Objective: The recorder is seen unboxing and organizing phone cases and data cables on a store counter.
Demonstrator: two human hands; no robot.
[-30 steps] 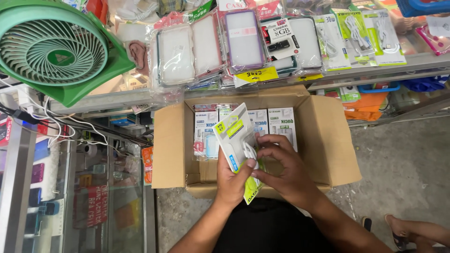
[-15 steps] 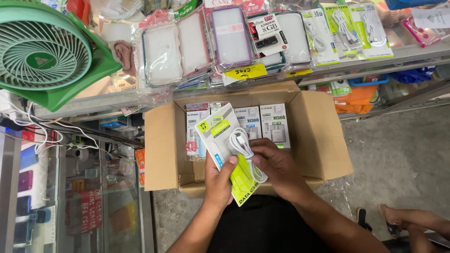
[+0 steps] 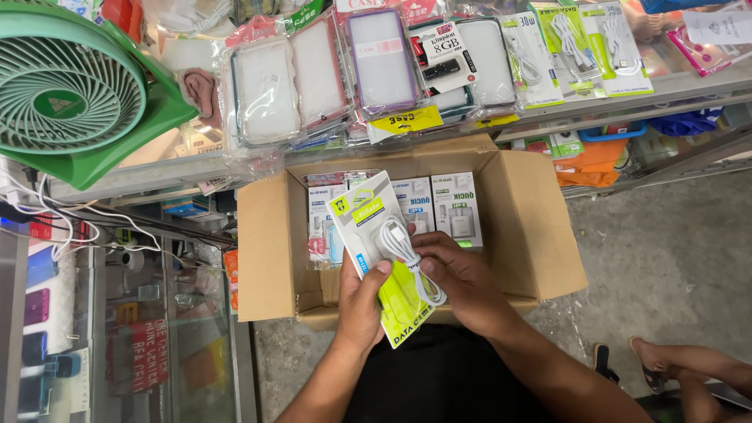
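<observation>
Your left hand (image 3: 362,301) is gripping a flat cable package (image 3: 381,254) along its left edge, thumb curling over the yellow-green lower part of the card. Your right hand (image 3: 462,278) is closing its fingers on the white cable (image 3: 407,254) coiled on the front of the card, pinching the loop near its middle. Compared with a moment ago, you are holding the package a little higher and squarer to your view, and your right fingers are now sitting on the cable itself rather than beneath the card, so the package looks to be under inspection rather than being put away. Its long axis is running diagonally, the top corner pointing up and to the left, the yellow-green end pointing down toward your lap. It is hovering just above the open cardboard box (image 3: 533,227), where similar boxed accessories (image 3: 454,207) are standing in a row. Beyond the box, phone cases (image 3: 313,74) in clear bags are lying on the surface, with a green fan (image 3: 66,98) at far left.
</observation>
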